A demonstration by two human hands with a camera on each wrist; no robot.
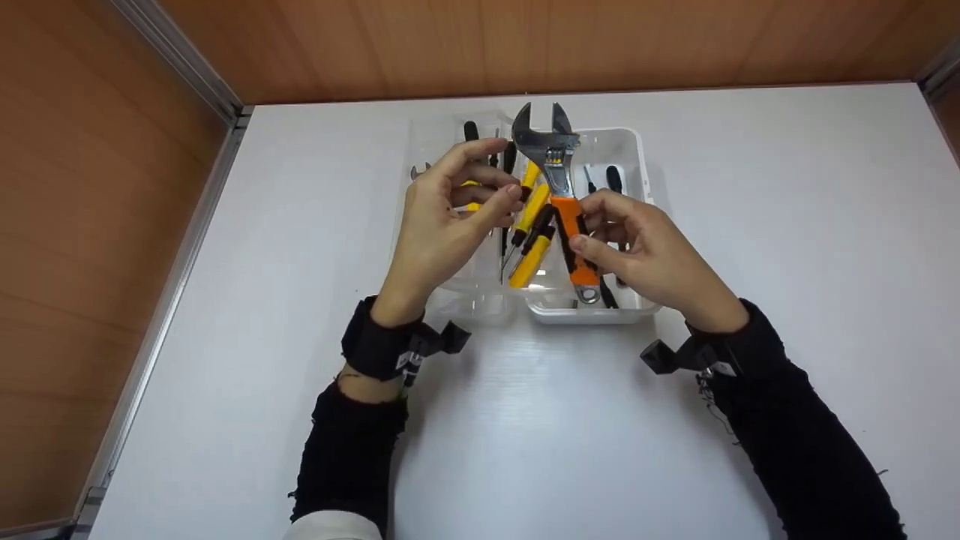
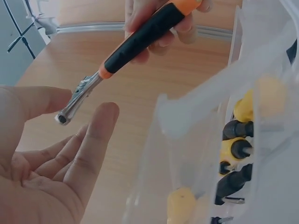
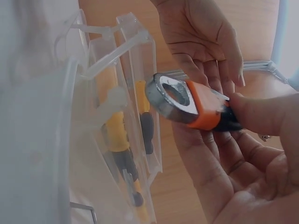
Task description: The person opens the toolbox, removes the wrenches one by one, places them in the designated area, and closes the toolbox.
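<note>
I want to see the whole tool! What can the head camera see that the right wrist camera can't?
Only the head view shows the wrench's open silver jaws, the white table, both sleeves and the whole clear box. Only the right wrist view shows the metal ring at the handle's end close up. Both show the right hand holding the orange handle, the empty left hand, and yellow screwdrivers in the box.

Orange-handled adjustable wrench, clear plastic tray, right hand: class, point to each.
Orange-handled adjustable wrench (image 1: 559,154), head view, on its metal neck.
Clear plastic tray (image 1: 585,315), head view, on its near rim.
Right hand (image 1: 649,251), head view, on its back.
</note>
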